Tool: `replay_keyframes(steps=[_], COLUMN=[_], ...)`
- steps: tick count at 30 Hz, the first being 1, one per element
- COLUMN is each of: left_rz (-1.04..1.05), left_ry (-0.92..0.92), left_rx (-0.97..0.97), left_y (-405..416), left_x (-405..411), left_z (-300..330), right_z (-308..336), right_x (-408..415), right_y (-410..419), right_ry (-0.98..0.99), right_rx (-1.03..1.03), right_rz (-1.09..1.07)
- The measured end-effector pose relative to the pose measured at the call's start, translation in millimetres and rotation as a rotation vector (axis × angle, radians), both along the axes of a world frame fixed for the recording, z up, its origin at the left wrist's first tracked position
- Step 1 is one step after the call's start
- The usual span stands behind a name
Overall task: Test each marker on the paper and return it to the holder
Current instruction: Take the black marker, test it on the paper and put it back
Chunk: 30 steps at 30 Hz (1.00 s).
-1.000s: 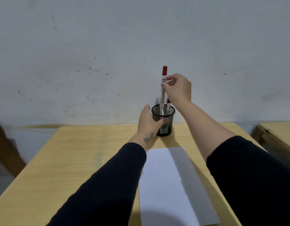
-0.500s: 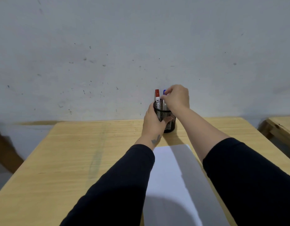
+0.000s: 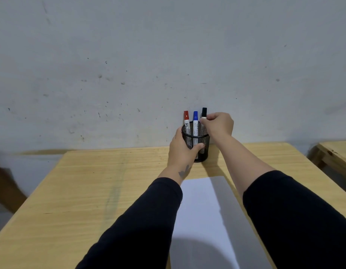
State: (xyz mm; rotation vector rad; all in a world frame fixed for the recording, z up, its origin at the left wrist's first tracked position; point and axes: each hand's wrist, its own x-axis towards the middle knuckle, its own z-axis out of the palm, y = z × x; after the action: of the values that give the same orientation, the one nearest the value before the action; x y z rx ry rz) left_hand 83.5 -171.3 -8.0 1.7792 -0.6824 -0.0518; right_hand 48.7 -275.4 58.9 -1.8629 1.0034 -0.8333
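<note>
A black mesh holder point(image 3: 203, 140) stands at the far edge of the wooden table point(image 3: 90, 191), close to the wall. Three markers stand in it: a red-capped marker point(image 3: 186, 118) on the left, a blue-capped marker point(image 3: 195, 121) in the middle, a black-capped marker point(image 3: 204, 113) on the right. My left hand point(image 3: 181, 150) wraps around the holder's left side. Fingers of my right hand point(image 3: 218, 124) pinch the black-capped marker just below its cap. A white sheet of paper point(image 3: 207, 216) lies on the table between my forearms.
A stained grey wall rises right behind the table. Part of another wooden table point(image 3: 335, 152) shows at the right edge. A dark wooden shape point(image 3: 5, 187) sits low at the left edge.
The red marker went down into the holder and my right hand let go of it. That hand then shifted right and now pinches the black-capped marker. My left hand closed around the holder.
</note>
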Motion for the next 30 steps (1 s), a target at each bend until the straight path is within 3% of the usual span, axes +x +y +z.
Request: replay_keyframes(steps=[11,14,18,21,30], left_rz=[-0.057,-0.089,0.031,-0.019,-0.08], left_ry=[0.09,0.132,-0.079,-0.182,-0.208], left_rx=[0.064,0.066,-0.063,-0.182,-0.144], left_y=[6,16,36,54,77], left_x=[-1,0,-6,-19,-44], left_z=[13,32,62,88,104], right_z=[63,66,52,37,25], right_x=[-26,-40,-57,-69,-91], right_y=[8,17,30,43,78], right_ry=[-0.45,-0.435,-0.358,-0.28,-0.212], right_rx=[-0.034,-0.102,-0.12,-0.172,-0.222], right_rz=[0.252,0.296,0.317,0.343,0.386])
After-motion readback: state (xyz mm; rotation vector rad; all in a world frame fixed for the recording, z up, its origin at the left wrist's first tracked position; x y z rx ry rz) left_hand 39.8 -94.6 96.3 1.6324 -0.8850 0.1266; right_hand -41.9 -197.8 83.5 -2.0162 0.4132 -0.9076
